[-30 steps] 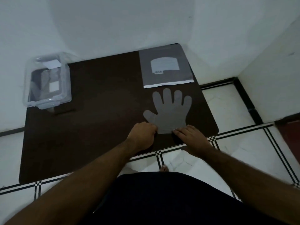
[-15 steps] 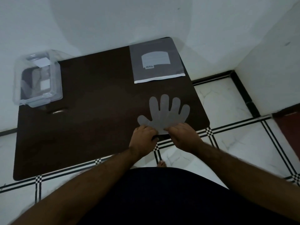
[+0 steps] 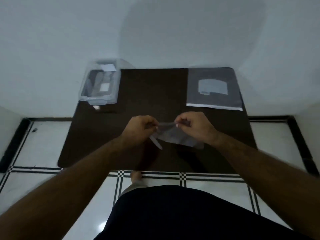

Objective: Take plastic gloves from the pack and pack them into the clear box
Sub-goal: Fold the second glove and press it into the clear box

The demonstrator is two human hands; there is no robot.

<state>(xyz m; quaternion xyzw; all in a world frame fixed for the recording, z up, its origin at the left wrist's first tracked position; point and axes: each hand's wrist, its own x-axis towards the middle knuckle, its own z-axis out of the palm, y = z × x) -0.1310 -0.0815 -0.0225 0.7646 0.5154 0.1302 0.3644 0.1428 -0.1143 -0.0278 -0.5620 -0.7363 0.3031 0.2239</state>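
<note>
Thin, translucent grey plastic hangs between the two hands: a single plastic glove (image 3: 174, 135), pinched at its upper edge by the left hand (image 3: 138, 129) and the right hand (image 3: 195, 128), both with fingertips closed tight on the film and the rest of the sheet drooping toward the near side, above the dark brown mat (image 3: 147, 94). The held edge runs left to right between the hands, so the glove's long axis, as far as the blur lets me judge, falls from that edge down toward the body. The clear box (image 3: 100, 84) sits open at the far left corner of the mat, well apart from the glove and nearer the left hand. The glove pack (image 3: 214, 87) lies flat at the far right. Getting the glove in probably means carrying it far and leftward, left hand leading.
</note>
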